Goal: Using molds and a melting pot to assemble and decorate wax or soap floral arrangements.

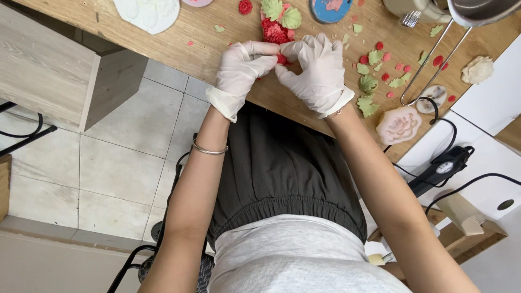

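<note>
Head view: small red piece [281, 58] pinched between gloved left hand [241, 68] and right hand [316, 68], fingertips together.

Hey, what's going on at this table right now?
A person in white gloves sits at a wooden table, pinching a small red moulded piece between the left hand and right hand. Just beyond the hands lies a cluster of red flowers with green leaves. More small red and green pieces lie scattered to the right, near a pink flower-shaped mould and a metal pot's wire handle.
</note>
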